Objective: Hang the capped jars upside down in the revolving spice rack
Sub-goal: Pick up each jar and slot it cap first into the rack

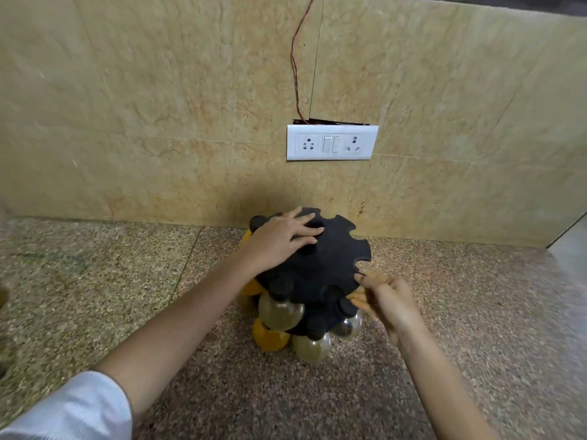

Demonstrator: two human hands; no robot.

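Note:
A black revolving spice rack stands on the granite counter near the wall, its top disc cut with open slots along the right rim. Several clear jars with black caps hang cap-up from it: an olive-filled jar, a yellow jar and a lower olive jar. My left hand lies flat on the top disc, fingers spread. My right hand is at the rack's right front edge, its fingertips pinched on a jar with dark contents by its black cap; the grip is partly blurred.
The speckled granite counter stretches left and right of the rack. A beige tiled wall rises close behind it, with a white socket plate and a thin red wire above. The counter's right end drops off near the frame edge.

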